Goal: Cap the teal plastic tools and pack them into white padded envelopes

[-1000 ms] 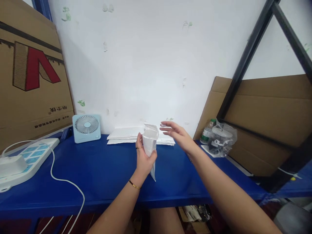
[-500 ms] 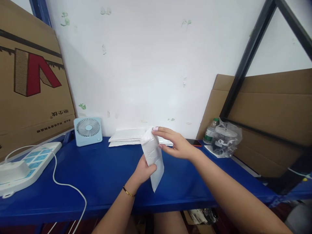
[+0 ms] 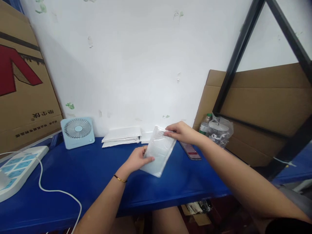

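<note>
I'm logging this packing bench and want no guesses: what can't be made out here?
- Head view: contents of the white padded envelope, sealed inside.
- Phone screen, too small.
- Item in the plastic bag, blurred by wrap.
- Power strip, cut by the left edge.

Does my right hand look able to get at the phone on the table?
Probably yes. The right hand pinches the white mailer just left of the phone, which lies bare on the blue table under that wrist; the hand would have to release the mailer first.

power strip cut off at left edge, phone screen unreadable — bottle half hidden
</note>
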A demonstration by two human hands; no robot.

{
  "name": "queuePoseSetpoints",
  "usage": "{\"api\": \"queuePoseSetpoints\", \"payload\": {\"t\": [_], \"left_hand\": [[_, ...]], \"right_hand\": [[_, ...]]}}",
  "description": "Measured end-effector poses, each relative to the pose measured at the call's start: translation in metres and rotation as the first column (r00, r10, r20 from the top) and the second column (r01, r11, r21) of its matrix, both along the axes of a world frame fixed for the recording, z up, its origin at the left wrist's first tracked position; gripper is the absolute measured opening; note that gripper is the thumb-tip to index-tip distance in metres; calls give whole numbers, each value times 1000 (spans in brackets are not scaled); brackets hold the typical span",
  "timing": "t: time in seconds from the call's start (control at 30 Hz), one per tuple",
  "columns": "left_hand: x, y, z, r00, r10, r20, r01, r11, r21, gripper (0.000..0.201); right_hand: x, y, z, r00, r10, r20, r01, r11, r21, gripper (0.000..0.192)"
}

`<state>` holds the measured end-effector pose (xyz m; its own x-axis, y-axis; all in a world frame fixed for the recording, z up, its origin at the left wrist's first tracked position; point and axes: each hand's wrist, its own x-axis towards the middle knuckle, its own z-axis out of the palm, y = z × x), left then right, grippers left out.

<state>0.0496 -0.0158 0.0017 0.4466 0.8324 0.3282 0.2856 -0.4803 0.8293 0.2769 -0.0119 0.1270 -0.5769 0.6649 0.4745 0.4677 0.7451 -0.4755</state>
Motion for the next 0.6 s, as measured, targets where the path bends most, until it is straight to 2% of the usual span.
{"api": "queuePoseSetpoints", "payload": {"t": [0.03,0.1,0.23,0.33,0.4,0.43,0.47,0.53,0.6], "left_hand": [[-6,3,2,992,119,-53,-114,990,88,36],[-19,9,7,933,333,-133,-290,919,266,34],[-47,19,22,781,544,-308,-373,801,468,36],[-70,32,36,627,714,-311,-433,652,623,35],[-85,45,43,552,795,-253,-466,546,696,30],[-94,53,46,523,820,-234,-480,510,713,29],[-102,61,47,499,837,-227,-494,489,719,29],[-116,79,46,453,858,-241,-518,473,713,29],[-125,97,36,407,881,-242,-544,446,711,32]], "right_hand": [[4,4,-5,1000,-18,-6,18,1000,2,17],[8,12,-17,999,-40,-17,41,999,29,13],[-3,35,-48,995,-71,-73,74,997,35,20],[-30,66,-67,970,-169,-174,165,986,-37,26],[-55,92,-77,930,-227,-290,232,973,-16,24],[-68,106,-81,911,-241,-336,255,967,-3,21],[-81,120,-84,902,-251,-352,258,966,-27,20],[-108,146,-91,901,-305,-310,238,942,-235,20],[-132,170,-101,904,-322,-280,231,921,-312,19]]}}
